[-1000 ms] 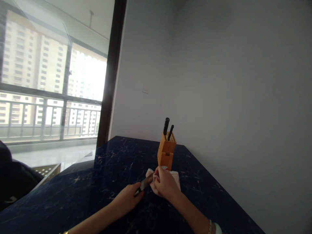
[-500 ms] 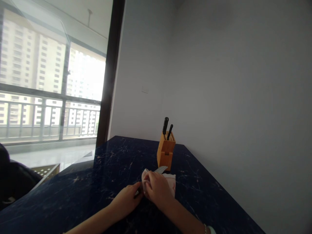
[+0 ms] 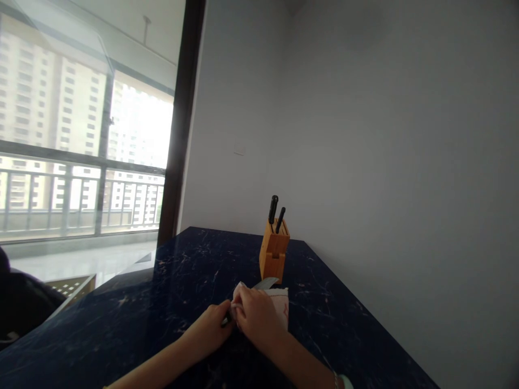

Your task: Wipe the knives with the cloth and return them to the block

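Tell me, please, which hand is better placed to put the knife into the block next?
Left, probably: the left hand grips the knife by its handle, tip toward the block, while the right hand pinches the cloth around the blade.

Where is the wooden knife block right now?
In the head view, the knife block stands slightly right of centre on the dark table, by the far wall, just beyond the cloth and right hand.

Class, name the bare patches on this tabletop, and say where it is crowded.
Bare: the tabletop stretch left of the left hand, toward the window; the strip between knife block and wall. Crowded: where the right hand, knife and cloth meet, before the block.
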Motion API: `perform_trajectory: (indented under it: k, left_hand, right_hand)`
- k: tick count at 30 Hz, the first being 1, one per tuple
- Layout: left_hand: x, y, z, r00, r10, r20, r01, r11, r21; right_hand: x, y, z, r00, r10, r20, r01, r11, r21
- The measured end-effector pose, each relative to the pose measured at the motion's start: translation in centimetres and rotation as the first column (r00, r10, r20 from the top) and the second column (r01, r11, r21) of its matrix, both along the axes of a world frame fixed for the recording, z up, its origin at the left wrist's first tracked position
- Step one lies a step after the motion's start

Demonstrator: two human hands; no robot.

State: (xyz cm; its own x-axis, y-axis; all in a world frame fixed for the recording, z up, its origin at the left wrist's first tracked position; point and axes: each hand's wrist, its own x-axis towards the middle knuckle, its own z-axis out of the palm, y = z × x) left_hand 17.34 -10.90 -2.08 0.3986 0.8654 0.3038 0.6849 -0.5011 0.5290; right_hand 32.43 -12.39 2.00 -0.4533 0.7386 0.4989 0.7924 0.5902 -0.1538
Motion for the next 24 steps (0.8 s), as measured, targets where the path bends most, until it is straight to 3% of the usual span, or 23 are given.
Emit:
perform_trajectory:
  k: [5,8,13,19,24]
  left_hand:
    - [0.0,0.1,-0.4,1.0,-0.004,-0.011,0.004,1.0,-0.006]
    - [0.1,-0.1,-0.2,0.999,0.022,-0.037,-0.022,1.0,-0.013]
    - [0.2,-0.8,0.2,0.996,0.062,-0.068,-0.064,0.998,-0.03]
    - [0.2,-1.0,0.6,0.996,0.054,-0.075,-0.057,0.998,-0.042]
    - [0.2,-0.9,0.5,0.995,0.062,-0.082,-0.067,0.996,-0.06]
  right_hand:
    - [0.0,-0.4,-0.3,0.996,0.056,0.065,-0.056,0.998,0.006]
    - [0.1,-0.3,-0.3,0.996,0.011,0.091,-0.011,1.0,0.003]
    - [0.2,0.5,-0.3,0.997,-0.08,-0.005,0.08,0.997,-0.022]
    - [0.0,-0.1,-0.7,0.998,0.06,0.015,-0.06,0.998,-0.03]
    - [0.3,-0.2,-0.3,0.997,0.009,0.081,-0.011,1.0,0.025]
